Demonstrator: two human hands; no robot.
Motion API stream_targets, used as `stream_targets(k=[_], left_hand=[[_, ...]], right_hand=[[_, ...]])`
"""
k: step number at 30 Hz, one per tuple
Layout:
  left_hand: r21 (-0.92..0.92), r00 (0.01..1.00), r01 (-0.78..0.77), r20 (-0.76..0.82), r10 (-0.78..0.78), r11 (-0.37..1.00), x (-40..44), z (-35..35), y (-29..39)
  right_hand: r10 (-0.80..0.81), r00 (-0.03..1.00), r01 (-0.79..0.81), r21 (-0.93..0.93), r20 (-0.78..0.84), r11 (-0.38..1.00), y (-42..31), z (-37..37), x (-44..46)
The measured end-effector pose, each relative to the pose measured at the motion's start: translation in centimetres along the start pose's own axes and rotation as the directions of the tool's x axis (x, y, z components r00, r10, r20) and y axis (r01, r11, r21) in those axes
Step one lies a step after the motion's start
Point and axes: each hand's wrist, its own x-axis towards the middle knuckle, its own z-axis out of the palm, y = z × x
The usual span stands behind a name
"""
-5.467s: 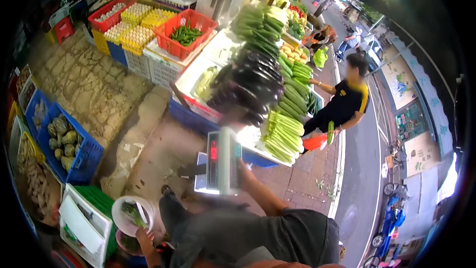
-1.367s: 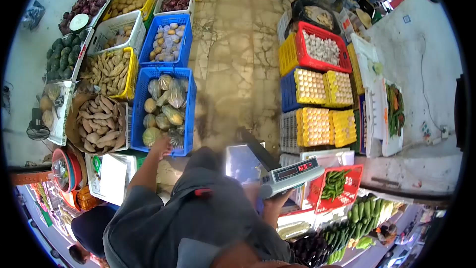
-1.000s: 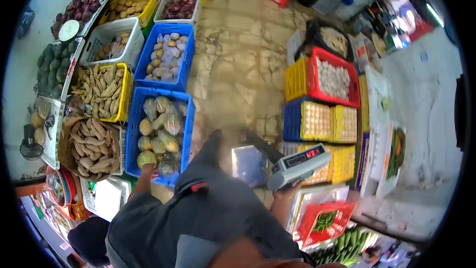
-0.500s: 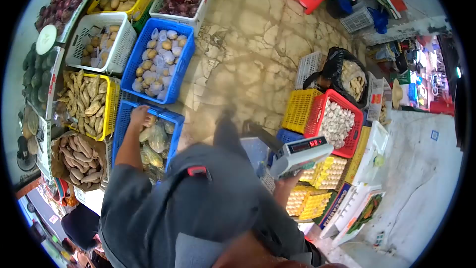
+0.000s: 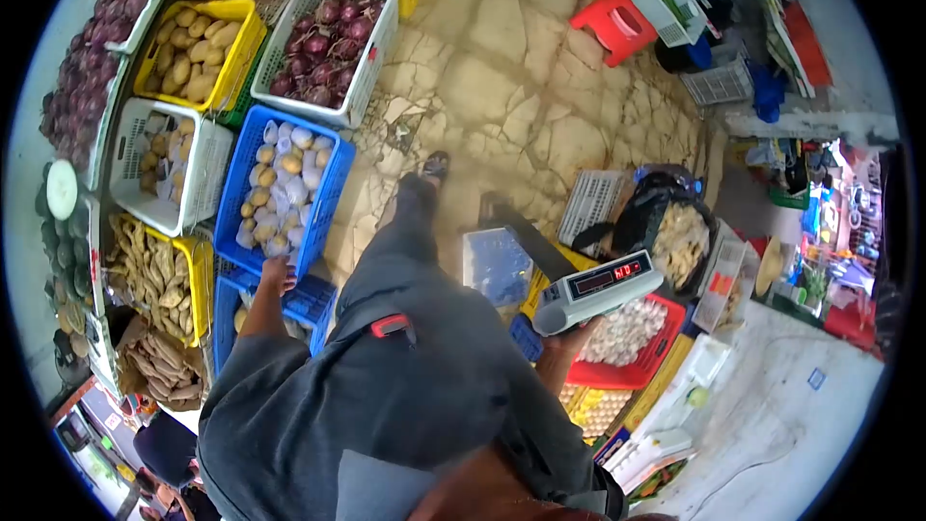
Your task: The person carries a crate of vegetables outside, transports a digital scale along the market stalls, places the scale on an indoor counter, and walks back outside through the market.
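Note:
My right hand (image 5: pixel 571 340) is closed around the underside of a grey-white digital scale (image 5: pixel 600 291), whose red display is lit. A shiny flat plate (image 5: pixel 497 266) shows beyond the scale, on its left. My left hand (image 5: pixel 278 276) is over the near edge of a blue crate (image 5: pixel 224 222) of potato-like produce (image 5: pixel 287 174), some pieces in pale wrapping. It seems empty, with its fingers loosely apart; whether it touches the rim I cannot tell. Just below it is a second blue crate (image 5: pixel 311 301), partly hidden by my arm.
On the left stand crates of red onions (image 5: pixel 323 48), potatoes (image 5: pixel 193 53) and long tubers (image 5: pixel 154 270). At right are a red basket of garlic (image 5: pixel 622 333), egg trays (image 5: pixel 593 410) and a black bag (image 5: pixel 637 217). A red stool (image 5: pixel 612 27) stands on the cracked tile floor (image 5: pixel 482 87).
I have stepped forward, so a leg and foot now show. My left hand has moved from the lower blue crate to the edge of the upper one. The scale stays in my right hand.

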Motion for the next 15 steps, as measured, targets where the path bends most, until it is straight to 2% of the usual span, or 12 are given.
stream_targets(k=[1, 2, 3, 4, 6, 7, 8, 10, 12, 14, 15], left_hand=[[0.008, 0.997, -0.017, -0.074, 0.018, 1.0, -4.3, 2.9, 4.9], [0.026, 0.999, 0.015, -0.037, -0.014, 1.0, -1.5, 4.0, 8.3], [0.043, 0.998, 0.057, -0.003, -0.057, 0.997, 1.1, 4.4, 10.9], [0.058, 0.994, 0.1, 0.032, -0.102, 0.993, 2.6, 5.7, 13.2], [-0.018, 0.97, -0.241, 0.003, 0.241, 0.97, -0.1, 10.5, 22.9], [-0.029, 0.944, -0.329, 0.011, 0.33, 0.944, -2.7, 12.6, 28.6], [-0.043, 0.91, -0.414, 0.018, 0.415, 0.909, -5.4, 14.6, 34.0], [-0.006, 0.867, -0.498, -0.022, 0.498, 0.867, -10.6, 19.0, 44.4], [-0.199, 0.766, -0.617, 0.071, 0.639, 0.761, -8.1, 21.4, 50.9], [-0.237, 0.814, -0.538, 0.105, 0.572, 0.809, -8.5, 22.9, 56.5], [-0.229, 0.812, -0.561, 0.033, 0.582, 0.796, -8.7, 23.6, 59.1]], right_hand=[[0.012, 1.0, -0.012, -0.014, 0.015, 1.0, -0.1, 3.0, 2.2], [0.023, 0.998, -0.022, -0.028, 0.053, 0.999, -0.2, 5.7, 5.2], [0.014, 0.999, -0.015, -0.048, -0.032, 0.999, -0.6, 7.9, 7.9], [-0.005, 1.0, 0.006, -0.096, 0.011, 0.995, -1.4, 11.0, 10.1], [-0.039, 0.992, 0.055, -0.142, 0.119, 0.988, -1.1, 17.0, 14.8], [0.044, 0.996, -0.038, -0.089, 0.074, 0.995, -1.9, 17.8, 17.6], [0.048, 0.998, -0.043, -0.093, 0.051, 0.995, -2.2, 18.5, 20.5], [0.051, 0.995, -0.041, -0.105, 0.087, 0.994, -2.3, 23.8, 25.3], [0.051, 0.997, -0.04, -0.163, 0.064, 0.986, -2.9, 26.8, 30.8], [0.049, 0.999, -0.046, -0.189, 0.01, 0.981, -2.6, 29.5, 37.5], [0.046, 0.998, -0.053, -0.19, -0.041, 0.98, -2.4, 31.0, 40.8]])
